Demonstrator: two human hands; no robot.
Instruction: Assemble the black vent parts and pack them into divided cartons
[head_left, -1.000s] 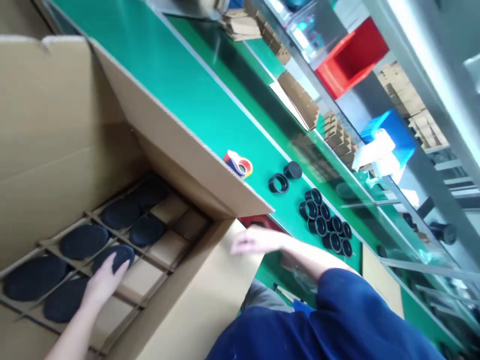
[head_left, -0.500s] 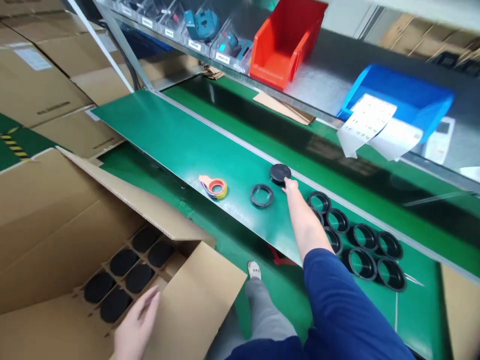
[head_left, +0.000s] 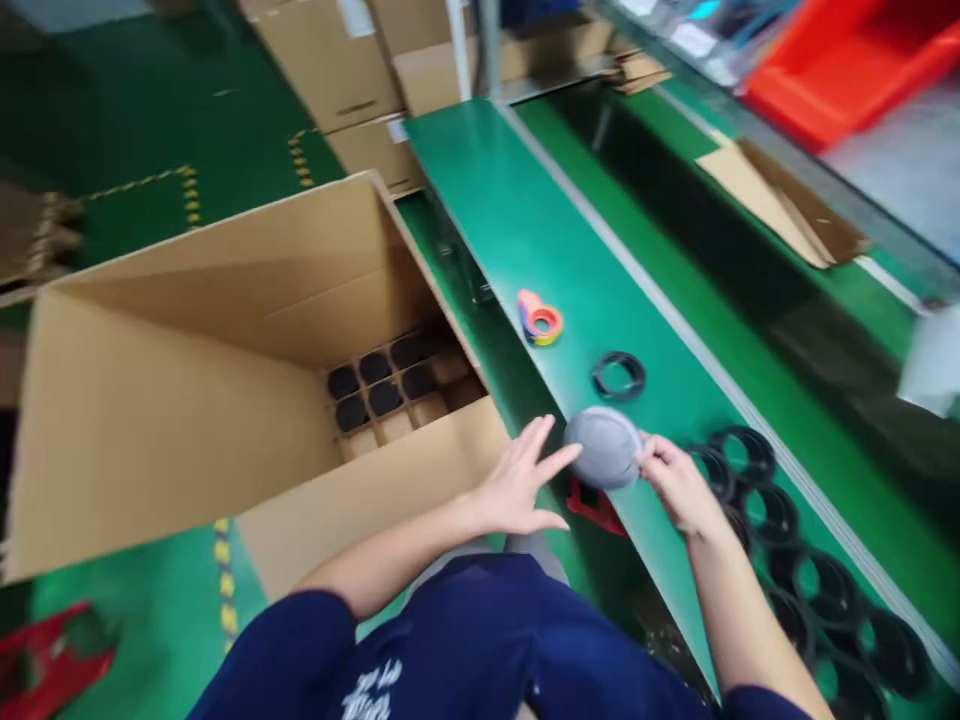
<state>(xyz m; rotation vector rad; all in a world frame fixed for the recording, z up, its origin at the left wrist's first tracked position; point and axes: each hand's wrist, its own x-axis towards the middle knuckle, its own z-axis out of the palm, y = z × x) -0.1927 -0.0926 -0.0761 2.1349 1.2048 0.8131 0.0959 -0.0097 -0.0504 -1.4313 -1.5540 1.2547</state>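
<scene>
Disc (head_left: 602, 447), grey and a little blurred, is just left of the right grip (head_left: 676, 485), over the near edge of the tabletop (head_left: 510, 215). Fingers and thumb of this grip are closed on its right edge. Left grip (head_left: 517, 485) is on the disc's other side, palm down, fingers and thumb spread wide, holding nothing; one fingertip is at the disc's left edge, and I cannot tell whether it touches.

Just ahead of the right grip, past the disc, a black ring (head_left: 640, 376) lies flat. Farther ahead and to the left is the tape (head_left: 529, 303), near the tabletop's edge. Black cups (head_left: 838, 592) stand clustered to the right of the right grip, running back along its forearm.

Below the disc, between the grips, is a red object (head_left: 596, 508). Left of the left grip stands a tall carton (head_left: 172, 400), one flap under that forearm; inside, six black pieces (head_left: 386, 398) sit in separate cells. Well ahead and right of both grips are cardboard sheets (head_left: 772, 205) and a red bin (head_left: 840, 75).
</scene>
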